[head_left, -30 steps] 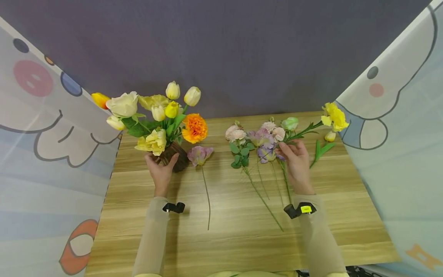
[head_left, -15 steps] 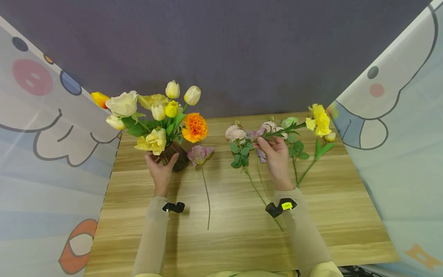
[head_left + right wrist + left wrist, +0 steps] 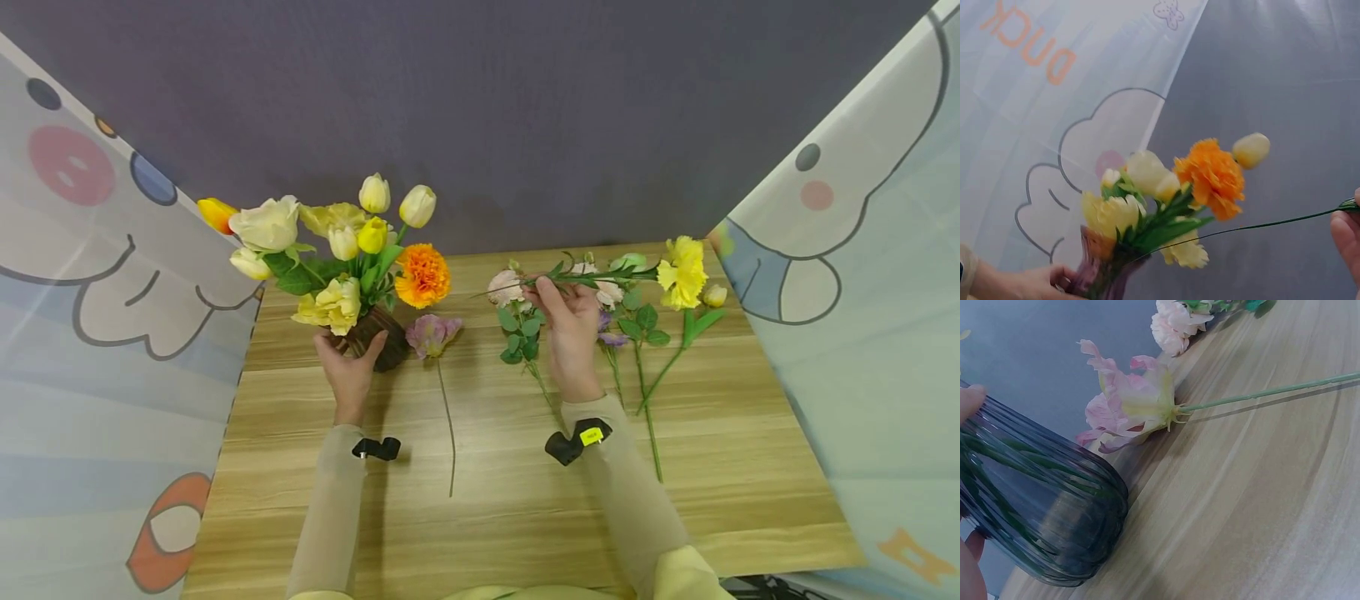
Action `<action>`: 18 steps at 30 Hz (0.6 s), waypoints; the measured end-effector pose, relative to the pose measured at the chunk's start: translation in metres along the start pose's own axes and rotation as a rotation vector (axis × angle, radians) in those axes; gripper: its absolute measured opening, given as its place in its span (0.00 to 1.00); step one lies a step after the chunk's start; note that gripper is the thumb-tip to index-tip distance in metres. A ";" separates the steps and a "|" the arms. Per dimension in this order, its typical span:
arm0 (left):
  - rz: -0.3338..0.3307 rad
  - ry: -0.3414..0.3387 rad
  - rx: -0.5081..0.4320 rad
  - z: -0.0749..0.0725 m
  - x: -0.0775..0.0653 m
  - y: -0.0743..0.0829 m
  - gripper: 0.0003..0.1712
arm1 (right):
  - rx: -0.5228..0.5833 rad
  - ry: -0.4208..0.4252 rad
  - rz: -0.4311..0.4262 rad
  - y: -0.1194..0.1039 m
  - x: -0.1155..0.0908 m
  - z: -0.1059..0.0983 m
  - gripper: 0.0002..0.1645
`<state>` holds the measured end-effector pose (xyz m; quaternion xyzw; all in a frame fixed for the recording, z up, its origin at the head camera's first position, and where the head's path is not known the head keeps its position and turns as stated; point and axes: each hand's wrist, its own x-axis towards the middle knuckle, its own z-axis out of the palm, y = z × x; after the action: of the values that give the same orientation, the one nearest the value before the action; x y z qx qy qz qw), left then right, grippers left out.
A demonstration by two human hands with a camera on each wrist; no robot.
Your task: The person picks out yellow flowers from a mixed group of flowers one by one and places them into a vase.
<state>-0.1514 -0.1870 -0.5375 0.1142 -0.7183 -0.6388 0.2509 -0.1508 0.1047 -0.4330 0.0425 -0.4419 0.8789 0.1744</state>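
Note:
My left hand grips a ribbed, see-through glass vase, thumb on one side and fingers on the other. White and yellow tulips, a white rose and an orange carnation stand in it. In the left wrist view, green stems show through the glass. My right hand pinches the leafy stem of a yellow carnation above the table. The bloom points right, and the thin bare stem end points left toward the vase. Between the hands lies a purple flower with a long stem.
Pale pink flowers lie beneath and beside the right hand on the wooden table. Farther right are a purple bloom, a pale green flower and a white tulip. A dark grey panel rises behind the table.
My right hand has moved left with the yellow carnation, whose stem now lies nearly level. Some loose flowers under it have shifted. My left hand and the vase have stayed put.

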 end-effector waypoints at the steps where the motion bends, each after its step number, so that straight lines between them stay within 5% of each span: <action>1: 0.001 0.000 -0.001 0.000 0.000 0.000 0.37 | 0.009 -0.004 -0.007 0.001 0.000 0.004 0.05; 18: 0.006 -0.001 -0.004 -0.002 0.000 0.003 0.40 | 0.041 -0.064 -0.068 0.020 -0.003 0.041 0.11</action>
<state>-0.1504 -0.1882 -0.5349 0.1113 -0.7175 -0.6395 0.2525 -0.1580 0.0604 -0.4237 0.0894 -0.4274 0.8795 0.1891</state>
